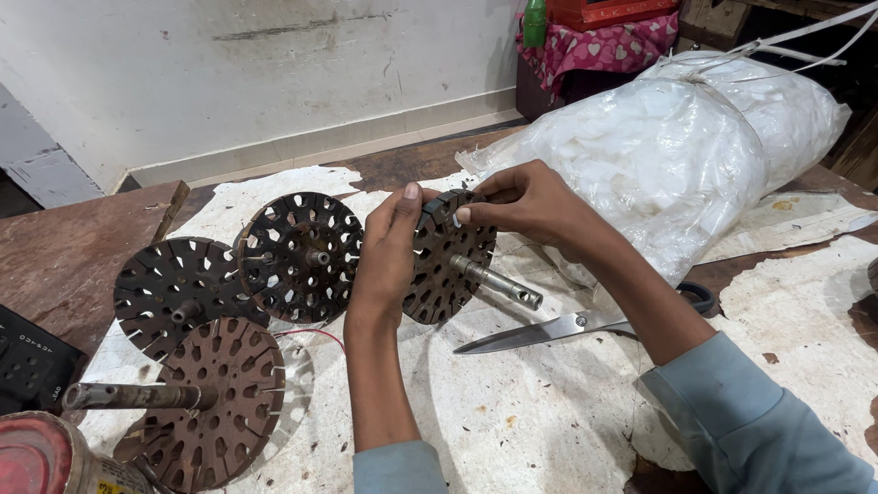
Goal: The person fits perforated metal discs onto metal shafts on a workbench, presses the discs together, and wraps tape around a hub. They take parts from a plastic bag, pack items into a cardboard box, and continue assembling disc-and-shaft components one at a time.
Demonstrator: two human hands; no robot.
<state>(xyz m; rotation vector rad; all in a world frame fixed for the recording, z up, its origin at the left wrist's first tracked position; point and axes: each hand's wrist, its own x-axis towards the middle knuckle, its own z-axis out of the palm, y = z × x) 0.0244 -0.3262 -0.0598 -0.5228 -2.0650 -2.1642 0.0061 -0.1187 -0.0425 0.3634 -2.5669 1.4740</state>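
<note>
Left hand (389, 252) upright, fingers curled gripping slotted stator disc (448, 261) edge; right hand (530, 203) arched over top, fingertips pinching rim.

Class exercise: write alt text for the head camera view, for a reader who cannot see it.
Both hands, left hand and right hand, hold a slotted metal disc with a shaft on edge over a paper-covered table. Three similar discs lie left; scissors and a plastic-wrapped white bundle lie right.

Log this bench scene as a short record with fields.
left hand: grips rim of slotted metal disc, held on edge
right hand: fingertips pinch the disc's top rim
disc shaft: points toward the scissors
other discs: three lie at left
behind: tied plastic bag
surface: torn white paper
</note>
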